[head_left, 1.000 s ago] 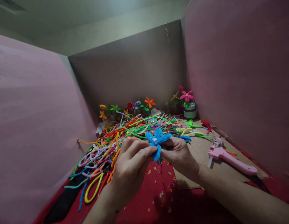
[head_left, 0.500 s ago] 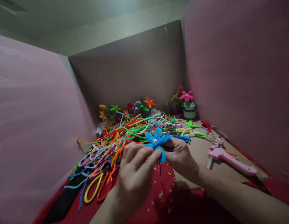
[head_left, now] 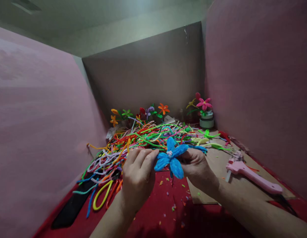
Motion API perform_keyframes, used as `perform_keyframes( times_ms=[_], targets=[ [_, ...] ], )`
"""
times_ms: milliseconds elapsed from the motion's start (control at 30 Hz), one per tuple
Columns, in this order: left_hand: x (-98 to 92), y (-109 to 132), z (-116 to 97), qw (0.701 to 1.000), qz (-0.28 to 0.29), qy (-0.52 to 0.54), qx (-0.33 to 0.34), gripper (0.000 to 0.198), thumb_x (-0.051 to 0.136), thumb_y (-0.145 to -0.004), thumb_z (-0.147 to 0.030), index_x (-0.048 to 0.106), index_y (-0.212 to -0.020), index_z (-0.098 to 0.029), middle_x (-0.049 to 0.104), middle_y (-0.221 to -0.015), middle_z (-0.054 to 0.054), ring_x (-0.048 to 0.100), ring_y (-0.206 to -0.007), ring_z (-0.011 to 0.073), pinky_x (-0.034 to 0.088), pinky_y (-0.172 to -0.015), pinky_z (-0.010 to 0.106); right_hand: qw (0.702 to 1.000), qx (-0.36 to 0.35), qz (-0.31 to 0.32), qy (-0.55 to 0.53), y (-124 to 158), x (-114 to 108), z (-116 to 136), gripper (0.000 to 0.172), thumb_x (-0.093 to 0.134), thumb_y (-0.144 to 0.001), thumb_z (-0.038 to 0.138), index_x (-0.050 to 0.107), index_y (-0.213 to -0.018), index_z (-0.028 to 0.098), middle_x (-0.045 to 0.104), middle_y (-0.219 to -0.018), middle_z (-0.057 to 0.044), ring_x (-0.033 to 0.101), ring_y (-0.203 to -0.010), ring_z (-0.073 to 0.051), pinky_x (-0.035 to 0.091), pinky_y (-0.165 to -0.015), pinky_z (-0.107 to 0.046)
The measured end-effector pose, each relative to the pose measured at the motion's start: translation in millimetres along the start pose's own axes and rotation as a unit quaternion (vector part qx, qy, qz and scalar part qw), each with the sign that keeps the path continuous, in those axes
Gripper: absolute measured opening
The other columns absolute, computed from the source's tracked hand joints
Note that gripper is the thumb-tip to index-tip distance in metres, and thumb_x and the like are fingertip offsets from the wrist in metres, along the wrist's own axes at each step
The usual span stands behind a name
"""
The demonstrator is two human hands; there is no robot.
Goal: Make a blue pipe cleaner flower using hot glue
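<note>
A blue pipe-cleaner flower (head_left: 177,168) with several fuzzy petals and a small pale cluster at its centre faces me in the middle of the view. My right hand (head_left: 200,168) pinches it from the right, with fingertips behind the petals. A thin dark stem end hangs below it. My left hand (head_left: 139,172) is closed at the flower's left edge, its fingertips against or just beside the left petals. The thumb is hidden, so what lies between those fingers does not show.
A heap of colourful pipe cleaners (head_left: 143,138) spreads behind my hands. On the right, a pink glue gun (head_left: 255,177) lies on a cardboard sheet (head_left: 213,162). Finished flowers (head_left: 163,108) and a green jar (head_left: 206,120) stand at the back. Pink panels (head_left: 44,132) flank the red cloth (head_left: 165,205).
My left fingers have moved off the flower's front to its left edge. More of the petals shows, and the flower has turned slightly. The whole view has shifted a little.
</note>
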State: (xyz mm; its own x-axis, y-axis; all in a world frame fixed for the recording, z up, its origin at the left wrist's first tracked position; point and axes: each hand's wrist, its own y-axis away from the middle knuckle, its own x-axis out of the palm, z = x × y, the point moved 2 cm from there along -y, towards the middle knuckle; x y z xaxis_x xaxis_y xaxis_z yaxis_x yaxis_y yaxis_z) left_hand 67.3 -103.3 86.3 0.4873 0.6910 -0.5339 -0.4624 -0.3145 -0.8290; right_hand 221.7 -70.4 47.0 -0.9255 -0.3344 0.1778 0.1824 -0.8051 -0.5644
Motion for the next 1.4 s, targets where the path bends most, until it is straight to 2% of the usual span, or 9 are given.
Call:
perform_keyframes(
  times_ms=[367,667,800,900,1000,1100,1167,1233,1400],
  targets=[
    [0.5,-8.6,18.4,0.994,0.058,0.089,-0.040,0.053,0.055,-0.075,0.000,0.047,-0.123,-0.020,0.056,-0.114,0.009,0.049,-0.104,0.0191,0.044,-0.086,0.037,0.999,0.012,0.047,0.010,1.1,1.1,3.6,0.006,0.068,-0.067,0.022,0.070,-0.065,0.017,0.054,-0.055,0.001,0.044,-0.051,-0.009,0.041,-0.048,-0.024],
    [14.8,-7.7,13.4,0.975,0.091,0.200,-0.018,0.036,0.052,-0.081,-0.012,0.055,-0.116,-0.021,0.062,-0.108,0.009,0.053,-0.099,0.0200,0.046,-0.083,0.038,0.998,0.022,0.053,-0.010,1.6,0.7,1.7,0.007,0.072,-0.063,0.024,0.071,-0.064,0.018,0.055,-0.055,0.002,0.043,-0.051,-0.009,0.040,-0.048,-0.024],
    [2.1,-10.0,26.9,0.960,0.129,0.223,-0.108,0.037,0.048,-0.081,-0.011,0.057,-0.115,-0.024,0.062,-0.108,0.007,0.054,-0.099,0.0205,0.045,-0.084,0.038,0.994,0.066,0.083,-0.020,2.5,0.8,0.9,0.007,0.073,-0.062,0.023,0.072,-0.063,0.017,0.052,-0.051,0.002,0.039,-0.046,-0.007,0.035,-0.044,-0.023],
    [-7.9,-11.2,37.9,0.907,0.081,0.290,-0.293,0.029,0.047,-0.083,-0.017,0.060,-0.108,-0.024,0.066,-0.099,0.004,0.059,-0.092,0.0179,0.046,-0.081,0.033,0.989,0.101,0.093,-0.058,0.7,1.4,1.6,0.009,0.072,-0.063,0.026,0.072,-0.062,0.017,0.050,-0.048,0.002,0.037,-0.044,-0.007,0.032,-0.042,-0.022],
    [-2.2,-5.4,32.6,0.810,0.073,0.394,-0.429,0.022,0.052,-0.081,-0.025,0.061,-0.101,-0.020,0.067,-0.088,0.004,0.061,-0.083,0.0163,0.047,-0.075,0.029,0.987,0.116,0.041,-0.099,-3.9,-0.1,0.4,0.010,0.072,-0.064,0.027,0.072,-0.060,0.018,0.048,-0.044,0.004,0.033,-0.041,-0.004,0.028,-0.040,-0.020],
    [14.8,1.8,11.0,0.721,0.130,0.499,-0.463,0.020,0.057,-0.078,-0.026,0.060,-0.094,-0.016,0.066,-0.089,0.006,0.060,-0.082,0.0167,0.047,-0.076,0.030,0.983,0.139,-0.019,-0.121,-7.3,-2.1,-5.2,0.009,0.073,-0.065,0.028,0.072,-0.063,0.019,0.047,-0.044,0.005,0.029,-0.039,-0.003,0.023,-0.038,-0.019],
    [25.3,3.6,-5.4,0.696,0.142,0.548,-0.441,0.024,0.062,-0.074,-0.024,0.059,-0.095,-0.015,0.064,-0.093,0.006,0.058,-0.086,0.0170,0.045,-0.079,0.030,0.980,0.148,-0.037,-0.128,-8.1,-2.7,-8.9,0.011,0.073,-0.065,0.030,0.071,-0.065,0.019,0.049,-0.046,0.005,0.030,-0.040,-0.003,0.024,-0.038,-0.019],
    [32.6,3.8,-17.4,0.708,0.126,0.551,-0.423,0.028,0.065,-0.071,-0.022,0.058,-0.097,-0.016,0.062,-0.094,0.005,0.056,-0.085,0.0159,0.044,-0.078,0.028,0.980,0.146,-0.045,-0.131,-8.0,-3.0,-11.2,0.012,0.073,-0.065,0.031,0.071,-0.064,0.019,0.053,-0.050,0.003,0.035,-0.043,-0.004,0.028,-0.041,-0.019],
    [38.6,5.4,-23.8,0.824,0.089,0.387,-0.404,0.013,0.057,-0.078,-0.027,0.058,-0.081,-0.015,0.049,-0.066,-0.003,0.040,-0.060,0.0093,0.035,-0.057,0.021,0.981,0.141,-0.057,-0.117,-7.2,-4.7,-14.1,0.016,0.073,-0.066,0.031,0.069,-0.060,0.017,0.054,-0.052,0.002,0.039,-0.049,-0.006,0.032,-0.047,-0.020]
  ],
)
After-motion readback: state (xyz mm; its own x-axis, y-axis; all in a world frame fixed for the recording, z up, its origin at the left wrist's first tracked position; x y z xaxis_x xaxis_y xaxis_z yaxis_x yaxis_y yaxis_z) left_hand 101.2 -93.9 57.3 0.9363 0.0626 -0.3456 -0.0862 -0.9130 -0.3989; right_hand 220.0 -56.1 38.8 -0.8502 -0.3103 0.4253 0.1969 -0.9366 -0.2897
